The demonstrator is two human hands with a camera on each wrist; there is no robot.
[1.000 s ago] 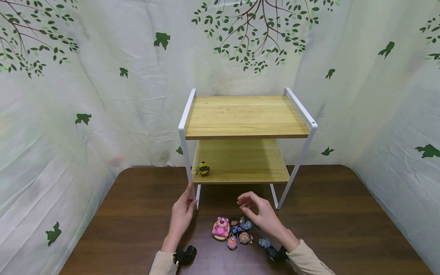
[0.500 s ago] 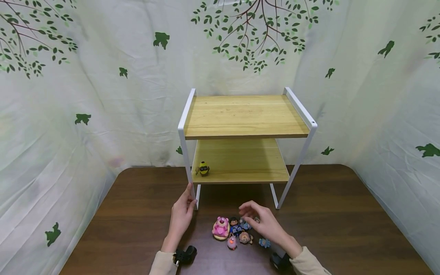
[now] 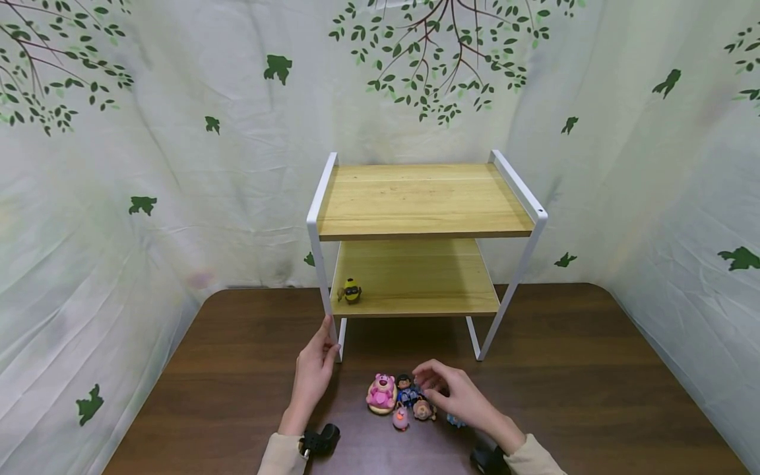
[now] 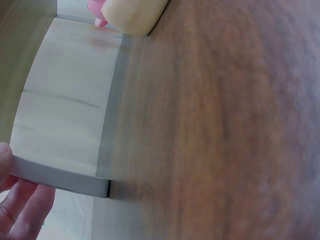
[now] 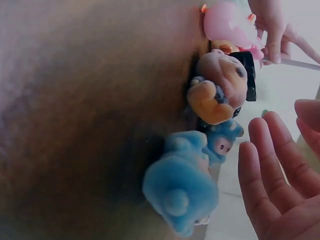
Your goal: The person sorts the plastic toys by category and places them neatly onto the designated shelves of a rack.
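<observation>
My left hand (image 3: 315, 369) holds the white front left leg (image 4: 60, 179) of a two-tier shelf (image 3: 424, 201), thumb on one side and fingers on the other. Over a cluster of small toy figures hovers my right hand (image 3: 460, 396), fingers loosely bent and holding nothing. The cluster has a pink bear figure (image 3: 382, 394), a dark-haired figure (image 3: 404, 382), a brown round-headed figure (image 3: 423, 410) and a small pink figure (image 3: 400, 418). In the right wrist view, a fuzzy blue figure (image 5: 180, 180) lies nearest, with a smaller blue figure (image 5: 223, 142) behind it; my right fingers are apart from both.
A yellow-and-black bee figure (image 3: 352, 291) stands at the left front of the lower shelf board (image 3: 415, 284). The shelf stands on a dark brown table (image 3: 594, 382). A pale leaf-printed cloth (image 3: 237, 198) hangs behind and at both sides.
My right hand has lowered from in front of the shelf toward the toy figures, now covering part of the blue ones. My left hand stays on the shelf leg.
</observation>
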